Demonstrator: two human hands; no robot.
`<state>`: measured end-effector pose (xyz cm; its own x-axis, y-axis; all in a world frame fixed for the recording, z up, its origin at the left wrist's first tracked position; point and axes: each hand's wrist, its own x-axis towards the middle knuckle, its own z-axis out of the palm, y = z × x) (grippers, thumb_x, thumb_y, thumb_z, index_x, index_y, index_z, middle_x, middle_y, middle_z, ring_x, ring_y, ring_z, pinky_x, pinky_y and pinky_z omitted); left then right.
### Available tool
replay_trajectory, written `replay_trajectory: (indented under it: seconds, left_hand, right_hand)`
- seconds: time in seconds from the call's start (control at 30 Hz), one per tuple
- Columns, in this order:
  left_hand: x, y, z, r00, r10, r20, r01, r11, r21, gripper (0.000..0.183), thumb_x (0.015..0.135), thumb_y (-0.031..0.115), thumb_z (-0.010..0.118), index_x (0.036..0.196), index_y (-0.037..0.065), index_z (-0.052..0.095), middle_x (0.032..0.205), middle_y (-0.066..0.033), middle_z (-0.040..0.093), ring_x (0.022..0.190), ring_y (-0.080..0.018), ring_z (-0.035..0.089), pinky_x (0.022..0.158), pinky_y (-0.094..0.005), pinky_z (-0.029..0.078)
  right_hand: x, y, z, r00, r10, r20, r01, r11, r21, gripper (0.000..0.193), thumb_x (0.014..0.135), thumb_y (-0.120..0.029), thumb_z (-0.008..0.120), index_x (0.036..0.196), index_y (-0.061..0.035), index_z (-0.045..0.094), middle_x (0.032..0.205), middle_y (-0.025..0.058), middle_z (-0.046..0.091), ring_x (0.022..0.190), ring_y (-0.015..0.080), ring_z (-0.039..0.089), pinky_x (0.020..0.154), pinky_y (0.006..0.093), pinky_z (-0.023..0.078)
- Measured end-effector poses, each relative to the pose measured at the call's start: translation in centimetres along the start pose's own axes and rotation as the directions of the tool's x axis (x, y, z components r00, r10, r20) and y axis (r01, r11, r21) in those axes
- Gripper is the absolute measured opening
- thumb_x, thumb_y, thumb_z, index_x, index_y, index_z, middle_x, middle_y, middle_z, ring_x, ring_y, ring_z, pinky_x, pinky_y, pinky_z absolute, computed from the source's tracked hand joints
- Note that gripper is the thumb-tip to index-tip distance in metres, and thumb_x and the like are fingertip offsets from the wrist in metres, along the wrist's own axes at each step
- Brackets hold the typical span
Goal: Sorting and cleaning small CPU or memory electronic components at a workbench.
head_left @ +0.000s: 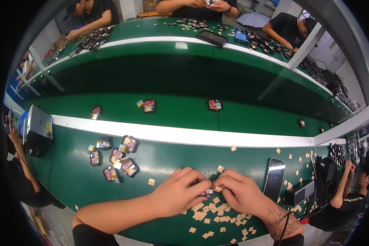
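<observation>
My left hand (178, 192) is closed on a small electronic device (208, 192) in a dark case, low over the green bench. My fingers cover most of it. My right hand (241, 192) meets it from the other side, thumb and fingers pinched on a small tan square piece (218, 189) at the device's edge. Whether the piece touches the device cannot be made out. Many loose tan squares (209, 213) lie scattered just below and between my hands. To the left sits a cluster of similar opened devices (129, 167) with pinkish boards and silver parts.
A phone (274, 178) lies right of my right hand, beside a dark box-shaped device (300, 192) with a cable. A white ledge (172, 133) separates the bench from a green belt carrying several devices (214, 105). A case (37, 130) stands far left. Other people work around.
</observation>
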<state>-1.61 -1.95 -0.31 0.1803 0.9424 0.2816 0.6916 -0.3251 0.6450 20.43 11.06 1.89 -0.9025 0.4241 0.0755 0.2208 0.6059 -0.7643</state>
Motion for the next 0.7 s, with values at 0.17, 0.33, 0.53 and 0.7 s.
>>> replay_trajectory:
  seconds: [0.17,0.33,0.53,0.7]
  left_hand:
    - [-0.3,-0.1,0.2,1.000,0.017,-0.011,-0.017,1.000,0.000,0.032,0.086,0.021,0.088,0.113,0.012,0.074,0.114,-0.0064,0.063,0.094,-0.0248,0.063,0.087,-0.0388,0.054]
    - [-0.2,-0.2,-0.1,0.998,0.067,0.002,-0.067,0.997,0.029,0.027,0.087,0.021,0.087,0.110,0.012,0.075,0.114,-0.0069,0.063,0.096,-0.0254,0.062,0.087,-0.0394,0.054]
    - [-0.3,-0.3,0.1,0.994,0.106,0.029,-0.109,0.989,0.103,0.023,0.089,0.022,0.085,0.108,0.013,0.074,0.114,-0.0070,0.063,0.102,-0.0268,0.061,0.089,-0.0393,0.053]
    - [-0.4,-0.1,0.0,0.991,0.123,0.046,-0.127,0.986,0.111,0.022,0.088,0.015,0.073,0.109,0.009,0.070,0.111,-0.0080,0.059,0.107,-0.0280,0.059,0.090,-0.0405,0.051]
  right_hand:
    - [0.2,-0.3,0.5,0.993,0.119,-0.008,-0.119,0.991,0.068,0.022,0.094,0.005,0.067,0.113,-0.0033,0.070,0.100,0.0097,0.067,0.078,0.0228,0.068,0.066,0.0324,0.054]
    - [0.5,-0.7,0.0,0.991,0.133,0.013,-0.134,0.987,0.088,0.023,0.096,0.002,0.068,0.117,-0.0059,0.070,0.100,0.0095,0.068,0.076,0.0248,0.069,0.066,0.0340,0.055]
    - [0.3,-0.3,-1.0,0.991,0.071,0.116,-0.077,0.996,0.042,0.028,0.095,-0.001,0.070,0.123,-0.0079,0.069,0.103,0.0099,0.069,0.080,0.0307,0.073,0.068,0.0386,0.059]
    - [-0.1,-1.4,0.1,0.998,0.021,0.065,-0.015,0.996,-0.087,0.031,0.093,-0.001,0.072,0.124,-0.0067,0.068,0.107,0.0094,0.069,0.083,0.0326,0.073,0.072,0.0422,0.062]
